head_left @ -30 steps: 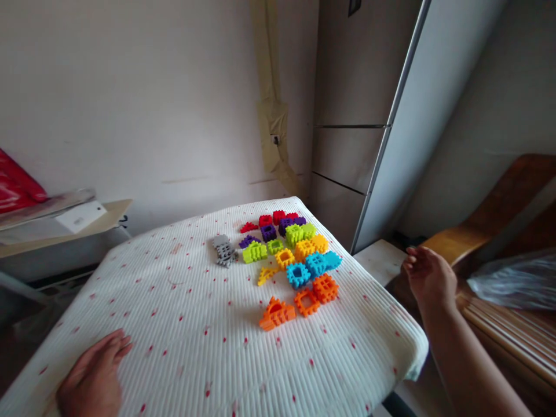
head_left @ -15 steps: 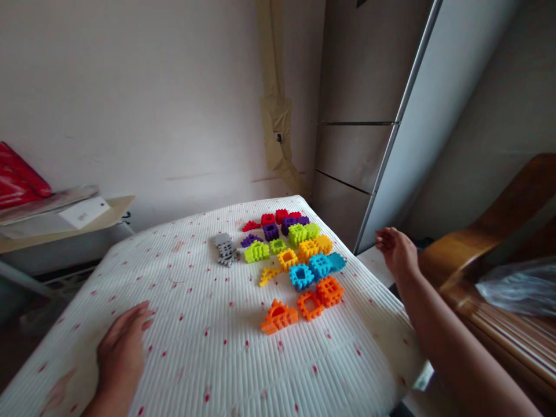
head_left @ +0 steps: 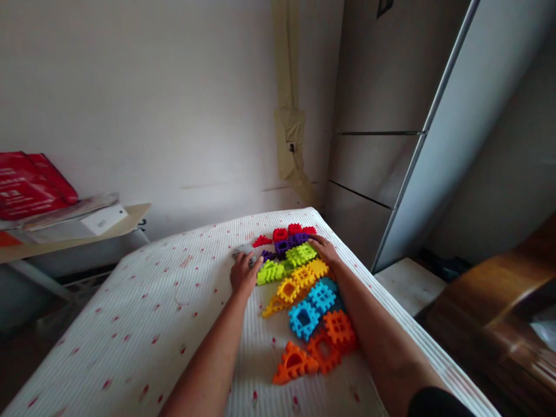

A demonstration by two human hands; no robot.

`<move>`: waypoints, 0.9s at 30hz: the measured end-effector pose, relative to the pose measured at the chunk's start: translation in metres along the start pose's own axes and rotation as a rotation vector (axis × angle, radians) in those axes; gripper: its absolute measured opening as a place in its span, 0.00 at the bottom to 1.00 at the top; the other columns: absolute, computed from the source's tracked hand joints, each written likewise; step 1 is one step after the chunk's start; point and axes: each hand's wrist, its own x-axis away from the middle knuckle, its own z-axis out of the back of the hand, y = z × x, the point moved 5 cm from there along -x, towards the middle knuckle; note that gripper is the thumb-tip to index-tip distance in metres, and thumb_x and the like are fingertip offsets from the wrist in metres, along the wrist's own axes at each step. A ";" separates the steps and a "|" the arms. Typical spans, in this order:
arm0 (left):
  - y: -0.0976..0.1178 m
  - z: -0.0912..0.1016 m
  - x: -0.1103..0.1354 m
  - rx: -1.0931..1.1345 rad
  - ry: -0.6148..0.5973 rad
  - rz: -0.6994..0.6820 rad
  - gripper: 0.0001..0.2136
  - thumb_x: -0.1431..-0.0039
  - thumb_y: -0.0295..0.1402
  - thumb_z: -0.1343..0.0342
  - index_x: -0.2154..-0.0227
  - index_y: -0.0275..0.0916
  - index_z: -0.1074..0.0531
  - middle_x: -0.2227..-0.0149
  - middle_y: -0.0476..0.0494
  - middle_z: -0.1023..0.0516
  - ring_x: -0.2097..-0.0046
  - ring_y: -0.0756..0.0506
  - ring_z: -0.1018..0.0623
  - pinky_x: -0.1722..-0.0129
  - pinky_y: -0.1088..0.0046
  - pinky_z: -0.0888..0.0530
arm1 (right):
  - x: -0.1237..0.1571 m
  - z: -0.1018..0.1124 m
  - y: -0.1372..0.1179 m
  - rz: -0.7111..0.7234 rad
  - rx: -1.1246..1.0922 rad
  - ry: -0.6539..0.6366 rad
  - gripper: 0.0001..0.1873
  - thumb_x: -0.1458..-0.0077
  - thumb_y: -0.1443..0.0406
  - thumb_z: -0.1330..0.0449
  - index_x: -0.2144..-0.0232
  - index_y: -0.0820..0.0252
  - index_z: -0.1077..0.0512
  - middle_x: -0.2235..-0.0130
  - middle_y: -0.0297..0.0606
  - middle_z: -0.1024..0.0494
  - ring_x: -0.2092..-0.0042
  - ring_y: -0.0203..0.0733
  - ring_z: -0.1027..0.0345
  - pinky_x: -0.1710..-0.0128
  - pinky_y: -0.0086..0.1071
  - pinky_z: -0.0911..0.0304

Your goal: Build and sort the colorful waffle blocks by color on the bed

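Note:
My left hand point(head_left: 244, 272) is at the left end of the rows of plastic building blocks, fingers apart. It touches or covers part of the grey block pieces point(head_left: 242, 250), with its thumb beside the lime-green blocks point(head_left: 271, 271). At the right end, my right hand point(head_left: 325, 251) has its fingers stretched over the purple blocks point(head_left: 297, 238) and lime-green ones; its thumb is hard to make out. Nearer me lie yellow blocks point(head_left: 289, 289), blue blocks point(head_left: 304, 318) and orange blocks point(head_left: 295, 362). My right forearm hides the right side of these rows. Red blocks point(head_left: 280, 234) form the farthest row.
A ribbed white mattress cover point(head_left: 165, 330) with red spots lies under the blocks. To the left, a side table point(head_left: 134, 219) bears papers and a red bag point(head_left: 32, 182). A tall grey cabinet point(head_left: 373, 165) stands behind right, and brown wooden furniture point(head_left: 490, 295) is at the right.
Both my hands have moved forward and inward, from either side of the mattress to the two ends of the block rows. The view has shifted, and the rows now look tighter together.

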 end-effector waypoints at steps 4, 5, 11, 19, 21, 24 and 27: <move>0.002 -0.013 0.013 0.028 -0.018 0.005 0.16 0.53 0.44 0.40 0.62 0.42 0.24 0.52 0.40 0.25 0.46 0.39 0.30 0.43 0.64 0.39 | 0.009 -0.041 -0.020 0.043 0.055 -0.064 0.21 0.46 0.56 0.47 0.53 0.59 0.29 0.51 0.38 0.25 0.49 0.42 0.34 0.49 0.34 0.40; 0.001 -0.012 0.015 0.035 -0.013 0.020 0.18 0.53 0.44 0.40 0.60 0.42 0.25 0.52 0.40 0.25 0.47 0.39 0.30 0.44 0.64 0.38 | 0.011 -0.049 -0.025 0.051 0.063 -0.069 0.21 0.45 0.56 0.47 0.53 0.59 0.29 0.51 0.38 0.25 0.50 0.42 0.34 0.50 0.34 0.40; -0.010 0.014 0.008 0.100 -0.009 0.097 0.20 0.55 0.40 0.39 0.56 0.40 0.26 0.54 0.40 0.23 0.51 0.41 0.26 0.48 0.64 0.33 | 0.022 -0.080 -0.051 0.087 0.105 -0.073 0.19 0.52 0.58 0.41 0.58 0.59 0.25 0.59 0.38 0.21 0.58 0.44 0.28 0.58 0.35 0.35; -0.031 0.060 0.014 0.163 0.129 0.169 0.20 0.56 0.42 0.43 0.62 0.34 0.25 0.64 0.40 0.21 0.62 0.43 0.23 0.60 0.67 0.28 | 0.042 -0.128 -0.120 0.324 0.205 -0.186 0.17 0.55 0.64 0.36 0.60 0.59 0.25 0.56 0.41 0.23 0.54 0.45 0.31 0.52 0.36 0.39; -0.036 0.076 0.016 0.130 0.209 0.175 0.20 0.55 0.43 0.45 0.63 0.33 0.25 0.65 0.39 0.21 0.62 0.42 0.23 0.60 0.67 0.28 | 0.059 -0.151 -0.138 0.411 0.228 -0.252 0.17 0.56 0.64 0.35 0.61 0.59 0.25 0.57 0.41 0.23 0.54 0.46 0.31 0.51 0.36 0.40; -0.040 0.104 0.018 0.029 0.309 0.163 0.21 0.52 0.46 0.49 0.64 0.34 0.26 0.65 0.39 0.22 0.60 0.41 0.24 0.57 0.65 0.29 | 0.088 -0.184 -0.159 0.526 0.236 -0.363 0.18 0.59 0.61 0.32 0.63 0.59 0.25 0.60 0.41 0.22 0.55 0.46 0.31 0.53 0.35 0.40; -0.041 0.137 0.020 -0.105 0.347 0.136 0.21 0.52 0.47 0.50 0.63 0.36 0.26 0.63 0.39 0.22 0.58 0.39 0.25 0.53 0.62 0.31 | 0.099 -0.189 -0.172 0.610 0.229 -0.429 0.19 0.55 0.58 0.33 0.60 0.58 0.25 0.60 0.38 0.23 0.58 0.41 0.30 0.56 0.31 0.38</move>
